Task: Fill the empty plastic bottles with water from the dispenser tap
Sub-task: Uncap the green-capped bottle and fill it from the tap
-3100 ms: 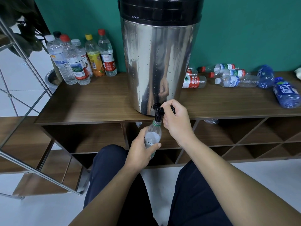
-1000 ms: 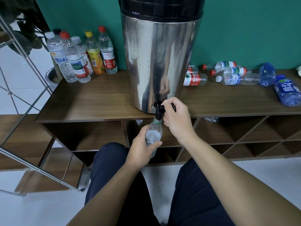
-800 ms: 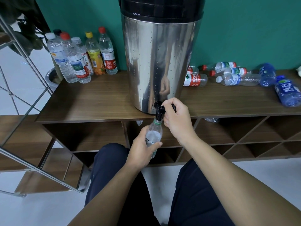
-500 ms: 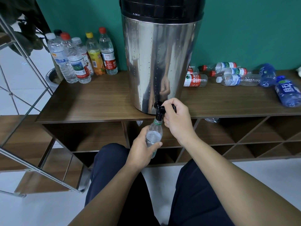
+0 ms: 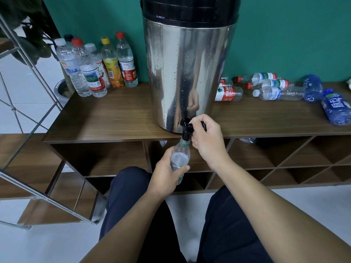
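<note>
Barely any change from half a second ago: both hands hold the same pose and the waterline in the bottle [image 5: 180, 156] sits at about the same height near the shoulder; against three seconds ago the view sits slightly lower on the dispenser, nothing on the shelf has moved.

Left hand [image 5: 167, 173] grips the clear plastic bottle around its body, fingers curled round it, thumb across the front. Bottle is upright, green neck ring directly under the spout of the black tap [image 5: 186, 130], touching or just below it, can't tell which.

Right hand [image 5: 208, 137] is clenched on the black tap lever, fingers wrapped over it.

Dispenser [image 5: 188, 73]: tall polished steel cylinder, black lid band, droplets on the mirror skin, reflecting the hands. It stands on a dark wood-grain shelf [image 5: 114, 118] at the front edge, tap overhanging.

Left of it: cluster of upright capped bottles [image 5: 95, 67], clear ribbed plastic, red, white and yellow caps, one with yellow label. Right: lying bottles [image 5: 269, 88], clear with red caps, plus two blue ones.
</note>
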{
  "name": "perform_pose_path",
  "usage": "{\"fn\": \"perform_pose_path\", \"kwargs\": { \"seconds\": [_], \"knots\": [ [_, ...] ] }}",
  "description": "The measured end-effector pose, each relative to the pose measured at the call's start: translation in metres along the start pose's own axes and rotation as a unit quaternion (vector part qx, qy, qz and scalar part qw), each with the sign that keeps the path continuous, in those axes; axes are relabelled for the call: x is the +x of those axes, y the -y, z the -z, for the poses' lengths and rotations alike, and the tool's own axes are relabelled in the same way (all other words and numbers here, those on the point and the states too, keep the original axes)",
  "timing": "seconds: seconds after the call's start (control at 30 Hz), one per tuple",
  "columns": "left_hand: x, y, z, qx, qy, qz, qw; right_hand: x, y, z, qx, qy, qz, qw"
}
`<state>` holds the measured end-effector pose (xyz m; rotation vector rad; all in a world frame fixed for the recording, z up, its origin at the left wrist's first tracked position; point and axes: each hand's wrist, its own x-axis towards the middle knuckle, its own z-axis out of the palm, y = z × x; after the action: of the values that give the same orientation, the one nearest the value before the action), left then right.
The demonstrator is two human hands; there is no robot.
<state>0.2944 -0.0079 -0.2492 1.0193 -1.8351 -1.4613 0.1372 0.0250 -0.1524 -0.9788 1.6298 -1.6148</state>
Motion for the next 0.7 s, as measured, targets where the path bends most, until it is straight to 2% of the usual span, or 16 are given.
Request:
{"fn": "perform_pose_path", "kwargs": {
  "seconds": [0.7],
  "knots": [
    [0.0016, 0.0033, 0.0003, 0.006, -0.005, -0.011, 1.000, 0.0005, -0.0016, 0.0000, -0.002, -0.009, 0.005, 1.000]
  ]
}}
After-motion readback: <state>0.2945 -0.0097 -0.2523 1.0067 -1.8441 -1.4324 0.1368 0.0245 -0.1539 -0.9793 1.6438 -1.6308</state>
